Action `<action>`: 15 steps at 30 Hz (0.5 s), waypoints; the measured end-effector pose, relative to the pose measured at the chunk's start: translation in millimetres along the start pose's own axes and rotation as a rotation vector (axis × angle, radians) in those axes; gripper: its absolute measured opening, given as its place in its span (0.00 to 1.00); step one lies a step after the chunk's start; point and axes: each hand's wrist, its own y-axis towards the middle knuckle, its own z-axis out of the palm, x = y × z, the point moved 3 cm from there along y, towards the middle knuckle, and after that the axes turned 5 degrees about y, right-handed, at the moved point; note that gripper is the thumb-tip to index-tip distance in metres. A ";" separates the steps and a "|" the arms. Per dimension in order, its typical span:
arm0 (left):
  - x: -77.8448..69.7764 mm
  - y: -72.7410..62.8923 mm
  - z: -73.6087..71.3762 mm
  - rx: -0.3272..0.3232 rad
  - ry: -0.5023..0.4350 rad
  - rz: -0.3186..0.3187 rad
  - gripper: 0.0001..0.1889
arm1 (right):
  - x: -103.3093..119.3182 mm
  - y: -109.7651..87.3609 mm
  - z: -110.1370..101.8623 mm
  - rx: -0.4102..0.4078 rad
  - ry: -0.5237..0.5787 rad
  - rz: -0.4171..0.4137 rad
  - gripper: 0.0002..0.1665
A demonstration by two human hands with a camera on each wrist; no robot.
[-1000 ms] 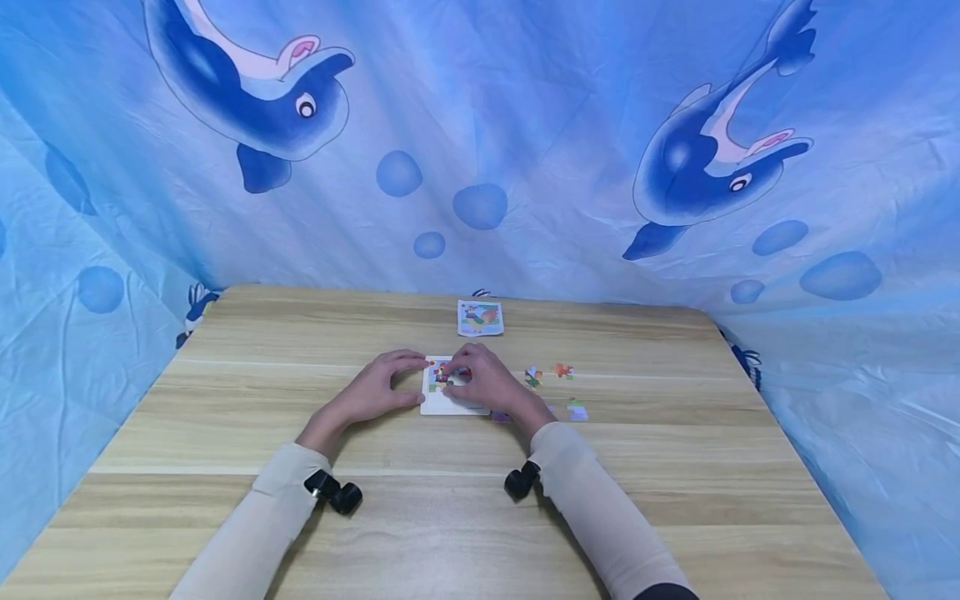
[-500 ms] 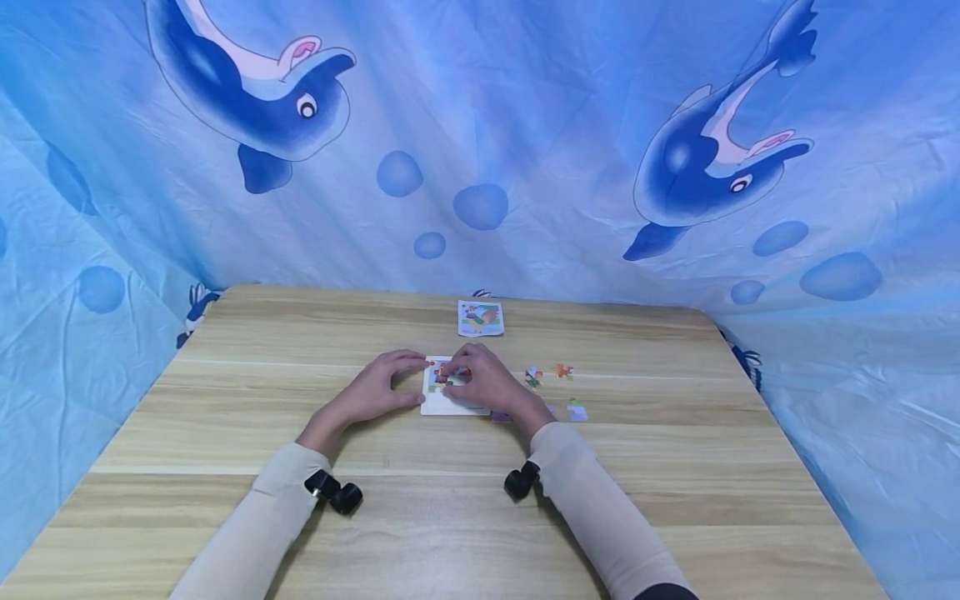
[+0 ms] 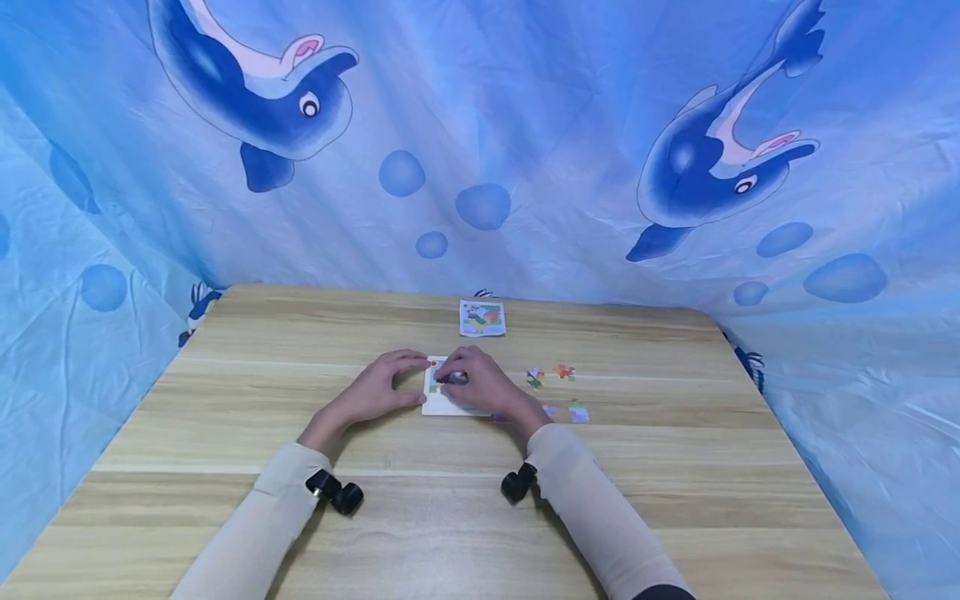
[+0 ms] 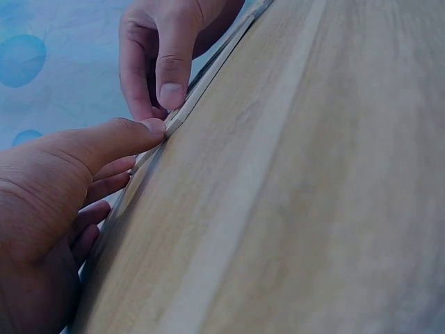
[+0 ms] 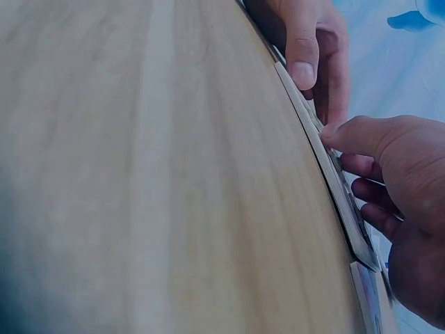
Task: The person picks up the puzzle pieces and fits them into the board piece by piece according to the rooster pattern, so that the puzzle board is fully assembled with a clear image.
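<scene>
A small white-bordered jigsaw puzzle board (image 3: 454, 407) lies flat on the table, partly filled with coloured pieces. My left hand (image 3: 371, 389) grips its left side in the head view, thumb near the front corner and index finger at the back corner. Reaching over from the right, my right hand (image 3: 486, 385) pinches a dark reddish puzzle piece (image 3: 442, 379) low over the board, and covers much of the picture. In the right wrist view, the right thumb (image 5: 351, 136) comes down at the board's near edge, with the other fingers curled behind.
Several loose puzzle pieces lie right of the board, among them a green one (image 3: 535, 377), an orange one (image 3: 565, 372) and a lilac one (image 3: 578, 412). A picture card (image 3: 482, 318) of a colourful bird lies behind the board. A blue dolphin-print curtain (image 3: 480, 125) hangs past the table's back edge.
My right hand's fingertips have shifted slightly left over the board, hiding more of the reddish pieces. The left hand keeps its place on the board.
</scene>
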 end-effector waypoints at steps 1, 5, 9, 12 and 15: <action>-0.3 0.4 -0.2 -0.002 0.002 0.002 0.31 | 0.1 0.2 -0.1 -0.003 -0.003 -0.004 0.11; -1.4 1.1 -1.0 -0.007 0.009 0.007 0.31 | 0.9 0.3 -0.7 -0.004 -0.017 -0.017 0.10; -1.5 0.3 -1.1 -0.003 0.006 0.003 0.31 | 2.0 -0.1 -0.8 0.009 -0.019 -0.013 0.10; -1.1 -0.3 -0.6 0.000 0.002 -0.003 0.31 | 2.2 -0.5 -0.7 0.017 -0.015 0.004 0.11; -1.0 -0.6 0.0 0.003 -0.002 -0.007 0.31 | 1.5 -1.3 -0.7 0.019 0.004 0.028 0.11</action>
